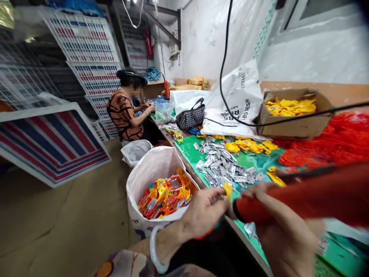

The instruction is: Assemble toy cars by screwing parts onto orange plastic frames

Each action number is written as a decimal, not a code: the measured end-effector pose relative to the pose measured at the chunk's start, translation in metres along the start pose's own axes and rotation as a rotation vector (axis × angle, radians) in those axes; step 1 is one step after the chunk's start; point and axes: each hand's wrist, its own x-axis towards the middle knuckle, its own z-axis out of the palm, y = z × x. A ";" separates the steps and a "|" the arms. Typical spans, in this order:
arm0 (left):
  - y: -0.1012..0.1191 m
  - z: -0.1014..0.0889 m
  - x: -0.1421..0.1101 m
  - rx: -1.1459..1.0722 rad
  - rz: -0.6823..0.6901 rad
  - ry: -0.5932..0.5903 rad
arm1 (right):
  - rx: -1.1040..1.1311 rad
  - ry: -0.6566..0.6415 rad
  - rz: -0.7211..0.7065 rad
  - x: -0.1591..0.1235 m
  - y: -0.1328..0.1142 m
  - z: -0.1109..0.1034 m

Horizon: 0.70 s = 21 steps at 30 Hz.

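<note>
My left hand [201, 213] is at the table's near edge, fingers pinched round a small yellow plastic piece [227, 190] with a bit of metal and a red part under the palm. My right hand [284, 231] grips a red electric screwdriver [302, 196] whose black tip points at that piece. Just beyond lies a heap of several small silver metal blades [223, 163] on the green mat [190, 148]. Loose yellow pieces [249, 146] lie further back, red pieces [325, 148] are piled at the right.
A white sack [150, 169] of assembled red and yellow items stands on the floor beside the table. A cardboard box [296, 125] holds yellow parts. A black cable [223, 77] hangs down. Another person [127, 113] sits working at the table's far end. Stacked crates [83, 42] line the left.
</note>
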 end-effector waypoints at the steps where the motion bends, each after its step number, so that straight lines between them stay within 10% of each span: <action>1: 0.007 -0.016 0.004 0.057 0.077 0.064 | 0.025 0.021 -0.004 0.011 0.004 0.021; 6: 0.011 -0.085 0.024 0.567 0.223 0.428 | 0.128 -0.003 0.121 0.044 0.045 0.111; 10: -0.010 -0.107 0.027 0.880 0.110 0.398 | 0.056 -0.004 0.157 0.038 0.071 0.121; 15: -0.024 -0.087 0.025 1.199 0.128 0.126 | -0.025 0.092 0.127 0.030 0.059 0.064; 21: -0.032 -0.002 0.027 1.049 0.299 -0.173 | -0.186 0.393 -0.036 0.043 -0.009 -0.061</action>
